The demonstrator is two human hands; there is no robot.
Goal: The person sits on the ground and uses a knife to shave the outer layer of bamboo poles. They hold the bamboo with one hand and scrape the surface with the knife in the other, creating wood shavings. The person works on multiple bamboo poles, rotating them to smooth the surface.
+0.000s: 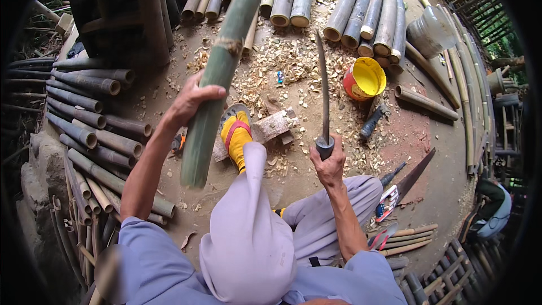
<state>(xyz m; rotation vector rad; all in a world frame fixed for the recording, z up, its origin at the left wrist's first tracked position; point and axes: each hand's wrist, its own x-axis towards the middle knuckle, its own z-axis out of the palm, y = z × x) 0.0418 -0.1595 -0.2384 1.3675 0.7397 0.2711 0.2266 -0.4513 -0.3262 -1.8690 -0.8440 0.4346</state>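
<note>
My left hand [196, 99] is wrapped round a thick green bamboo pole [217, 73], which slants from beside my knee up past the top of the view. A brownish node ring shows on the pole above my grip. In my right hand [329, 161] is a long, narrow-bladed knife [324, 90], held upright by its dark handle, the blade apart from the bamboo. Between and beyond my hands, a pale wooden block [272, 128] lies on the ground by my foot [238, 135], which wears a yellow sock and a sandal.
Wood shavings [293, 68] cover the ground. Cut bamboo lengths are stacked at left [84, 101] and at the back [291, 0]. Right of the knife are a yellow-lined bucket [364, 79], a dark cylindrical tool [372, 123] and a handsaw [415, 176]. A translucent container [432, 31] stands farther back.
</note>
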